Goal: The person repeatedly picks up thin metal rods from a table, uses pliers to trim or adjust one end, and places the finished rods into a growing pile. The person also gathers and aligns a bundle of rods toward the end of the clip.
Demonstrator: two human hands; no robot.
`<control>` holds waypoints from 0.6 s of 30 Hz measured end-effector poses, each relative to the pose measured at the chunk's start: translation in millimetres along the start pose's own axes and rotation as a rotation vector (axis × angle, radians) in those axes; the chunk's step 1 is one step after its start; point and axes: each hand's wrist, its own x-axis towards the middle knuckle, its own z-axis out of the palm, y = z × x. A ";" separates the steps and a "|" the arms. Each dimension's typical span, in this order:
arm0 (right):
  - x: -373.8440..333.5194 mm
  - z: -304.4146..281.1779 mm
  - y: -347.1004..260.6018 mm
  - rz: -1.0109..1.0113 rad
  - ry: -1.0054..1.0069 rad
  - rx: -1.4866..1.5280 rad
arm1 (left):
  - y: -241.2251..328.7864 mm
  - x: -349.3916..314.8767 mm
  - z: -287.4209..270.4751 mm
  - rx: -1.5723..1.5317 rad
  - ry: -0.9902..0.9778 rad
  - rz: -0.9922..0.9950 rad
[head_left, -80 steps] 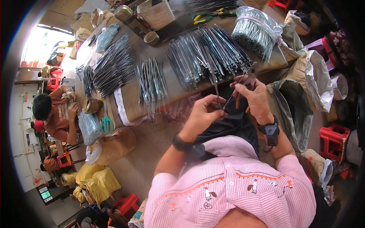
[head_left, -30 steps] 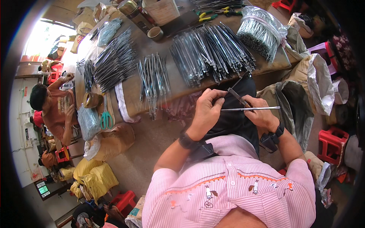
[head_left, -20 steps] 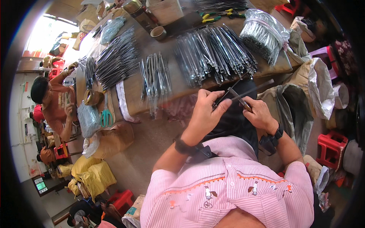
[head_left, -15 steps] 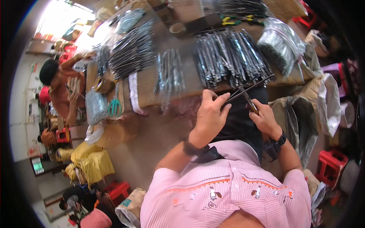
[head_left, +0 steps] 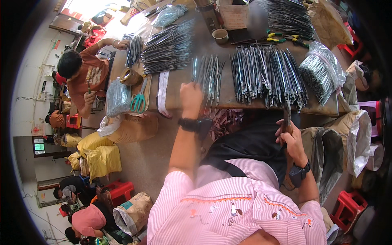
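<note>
My left hand [head_left: 191,98] is over the table's front edge, at the near left end of a small loose pile of thin shiny metal strips [head_left: 211,77]. Its fingers look curled and slightly blurred; what they hold, if anything, is hidden. In my right hand [head_left: 292,141], over my lap, is a plier-like hand tool [head_left: 287,116] with a metal head and brownish handles, its head pointing away from me. Just beyond the tool lies a wide row of dark, glossy metal strips [head_left: 265,77], side by side on the table.
More strips lie in a stack [head_left: 167,47] at the left and in a clear bag [head_left: 324,69] at the right. Teal scissors [head_left: 139,102], a cup [head_left: 220,36] and yellow-handled pliers [head_left: 277,37] are on the table. Open sacks [head_left: 351,118] stand at right. A co-worker [head_left: 83,77] sits at left.
My left hand has moved left and away from the tool to the small pile. The dark strip held between my hands no longer shows there. My right hand has shifted slightly right, its tool now more upright.
</note>
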 end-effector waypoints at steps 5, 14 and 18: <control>-6.6 -3.0 -2.3 0.025 0.005 0.061 | 20.8 -11.0 6.5 0.061 0.085 0.065; -10.2 6.2 -10.6 0.038 -0.032 0.123 | 74.6 -30.4 73.9 -0.090 -0.301 0.005; -15.8 1.5 -5.5 0.064 0.003 0.134 | 61.9 -21.3 77.3 -0.038 -0.283 0.032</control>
